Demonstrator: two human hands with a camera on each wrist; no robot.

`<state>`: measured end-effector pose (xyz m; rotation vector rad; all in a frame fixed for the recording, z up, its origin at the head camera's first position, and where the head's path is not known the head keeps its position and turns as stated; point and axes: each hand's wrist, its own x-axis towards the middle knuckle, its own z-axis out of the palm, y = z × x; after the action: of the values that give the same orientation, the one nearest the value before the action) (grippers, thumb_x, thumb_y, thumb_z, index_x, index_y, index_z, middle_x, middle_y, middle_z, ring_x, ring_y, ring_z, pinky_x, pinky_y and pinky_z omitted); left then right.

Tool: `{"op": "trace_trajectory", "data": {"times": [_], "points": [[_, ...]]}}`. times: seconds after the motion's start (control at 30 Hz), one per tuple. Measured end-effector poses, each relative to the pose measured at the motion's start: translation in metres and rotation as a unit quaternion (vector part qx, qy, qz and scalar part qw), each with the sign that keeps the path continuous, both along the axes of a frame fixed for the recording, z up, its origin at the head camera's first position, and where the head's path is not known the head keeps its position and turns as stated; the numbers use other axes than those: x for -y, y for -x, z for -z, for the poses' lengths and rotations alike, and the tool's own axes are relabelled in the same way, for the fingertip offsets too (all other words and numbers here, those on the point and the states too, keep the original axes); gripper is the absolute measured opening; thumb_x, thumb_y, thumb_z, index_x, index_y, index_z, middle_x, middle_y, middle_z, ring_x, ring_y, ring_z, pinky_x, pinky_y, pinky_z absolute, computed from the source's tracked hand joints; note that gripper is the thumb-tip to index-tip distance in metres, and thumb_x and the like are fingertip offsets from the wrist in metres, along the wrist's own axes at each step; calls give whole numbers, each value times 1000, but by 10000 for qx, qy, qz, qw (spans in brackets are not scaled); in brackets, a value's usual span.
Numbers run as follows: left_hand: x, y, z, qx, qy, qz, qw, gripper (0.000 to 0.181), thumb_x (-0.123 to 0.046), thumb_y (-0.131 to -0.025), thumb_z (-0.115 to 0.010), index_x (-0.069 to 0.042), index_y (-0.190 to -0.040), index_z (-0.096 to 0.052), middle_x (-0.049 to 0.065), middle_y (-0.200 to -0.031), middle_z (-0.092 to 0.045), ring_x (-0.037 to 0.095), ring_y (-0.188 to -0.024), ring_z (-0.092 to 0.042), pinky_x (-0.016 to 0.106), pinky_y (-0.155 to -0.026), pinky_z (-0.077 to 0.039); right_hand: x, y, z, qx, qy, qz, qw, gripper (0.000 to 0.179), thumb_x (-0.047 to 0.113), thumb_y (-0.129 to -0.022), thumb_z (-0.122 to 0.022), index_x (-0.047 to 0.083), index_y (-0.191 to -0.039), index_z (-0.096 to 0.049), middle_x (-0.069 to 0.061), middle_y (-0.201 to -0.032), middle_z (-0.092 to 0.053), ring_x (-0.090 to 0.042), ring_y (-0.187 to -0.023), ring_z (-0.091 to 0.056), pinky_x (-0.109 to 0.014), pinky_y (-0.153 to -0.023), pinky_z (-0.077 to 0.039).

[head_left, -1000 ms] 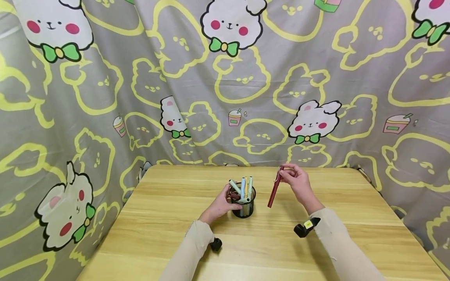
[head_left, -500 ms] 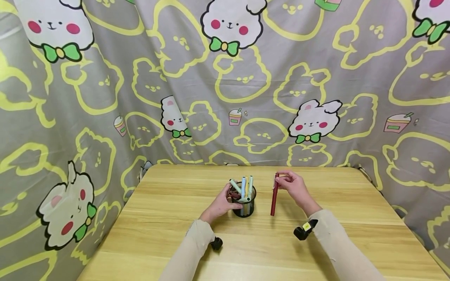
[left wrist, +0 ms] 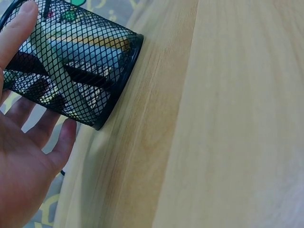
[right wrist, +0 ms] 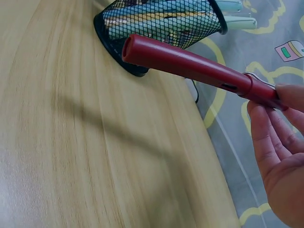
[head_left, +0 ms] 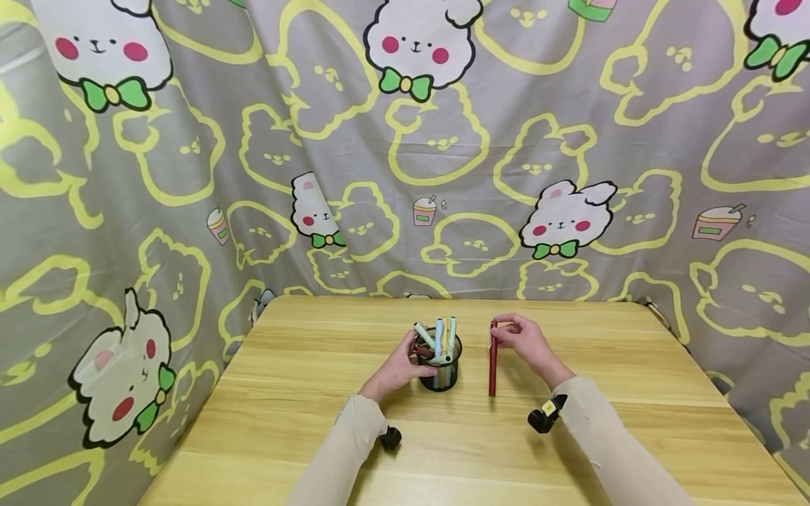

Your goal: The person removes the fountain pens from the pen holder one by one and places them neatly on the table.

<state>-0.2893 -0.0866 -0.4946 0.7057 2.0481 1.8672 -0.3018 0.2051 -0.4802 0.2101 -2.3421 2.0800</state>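
My right hand (head_left: 526, 343) pinches a dark red pen (head_left: 492, 369) near its clip end, between thumb and fingers. The pen hangs upright over the table, just right of the black mesh pen cup (head_left: 439, 380). In the right wrist view the pen's lower end (right wrist: 135, 50) overlaps the cup, and its shadow falls on the wood. My left hand (head_left: 397, 370) grips the cup from the left, thumb and fingers around the mesh wall. Several pens stand inside: pale green pens (head_left: 452, 334), a light blue pen (head_left: 439, 334), a yellow one and a dark red one partly hidden.
The cup stands on a light wooden table (head_left: 285, 436), toward the back half. A grey curtain (head_left: 405, 169) with cartoon print hangs behind the table and along its sides. A small black camera sits at each wrist, over the sleeves (head_left: 357, 429).
My right hand has come down and slightly left with the red pen, which has swung from tilted to upright. The left hand and the cup have stayed in place.
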Motion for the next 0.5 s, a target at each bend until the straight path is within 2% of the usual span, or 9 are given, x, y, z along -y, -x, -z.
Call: {"op": "trace_trajectory", "data": {"times": [0.17, 0.27, 0.33, 0.5], "points": [[-1, 6, 11, -65, -27, -53, 10000, 85, 6, -76, -75, -7, -145, -27, 14, -117, -53, 28, -105, -54, 33, -82, -51, 1, 4, 5, 66, -8, -70, 10000, 38, 2, -90, -62, -14, -122, -50, -28, -97, -64, -16, -72, -67, -39, -73, -55], [-1, 11, 23, -124, -51, -126, 9998, 86, 6, -76, -75, -12, -145, -28, 13, -117, -53, 24, -104, -54, 33, -81, -51, 3, 6, 8, 97, -13, -111, 9999, 37, 1, -90, -62, -14, -121, -50, -29, -96, -64, -17, -71, -67, -38, -72, -55], [-1, 11, 24, -161, -29, -157, 9997, 85, 4, -76, -75, -14, -145, -29, 12, -117, -54, 22, -103, -55, 33, -81, -51, 4, 7, 9, 130, -20, -111, 9999, 37, 0, -89, -63, -15, -121, -50, -29, -95, -64, -18, -70, -67, -37, -72, -55], [-1, 12, 24, -198, 47, -175, 9996, 84, 2, -77, -76, -17, -144, -30, 10, -116, -54, 21, -103, -54, 33, -82, -50, 7, 9, 11, 147, -116, -100, 9998, 39, -1, -88, -63, -16, -120, -50, -23, -90, -66, -16, -71, -66, -43, -75, -54]]}}
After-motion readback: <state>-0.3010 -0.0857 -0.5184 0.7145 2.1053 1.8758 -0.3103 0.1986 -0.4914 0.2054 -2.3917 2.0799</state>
